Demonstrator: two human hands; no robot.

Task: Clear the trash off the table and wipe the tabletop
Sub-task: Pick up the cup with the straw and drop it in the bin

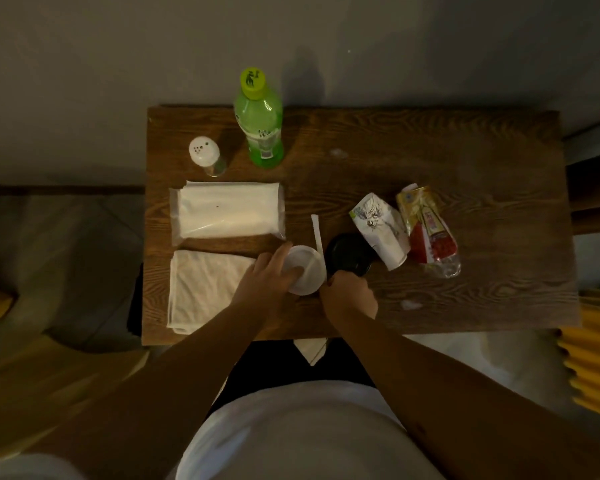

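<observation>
My left hand (269,275) grips a small white plastic cup (307,270) near the front middle of the wooden table (465,161). Just right of it, my right hand (349,296) closes on the near rim of a black round lid (349,254). A white straw wrapper (317,237) lies between cup and lid. Right of the lid lie a crushed white paper cup (383,230) and a crumpled bottle with a yellow-red label (430,230). A folded white cloth (201,289) lies flat at the front left, partly under my left wrist.
A pack of white tissues (227,214) lies behind the cloth. A green bottle (258,123) and a white-capped shaker (207,155) stand at the back left. Small white smudges mark the tabletop at the back and front right. A yellow ribbed object (593,358) sits beside the table's right edge.
</observation>
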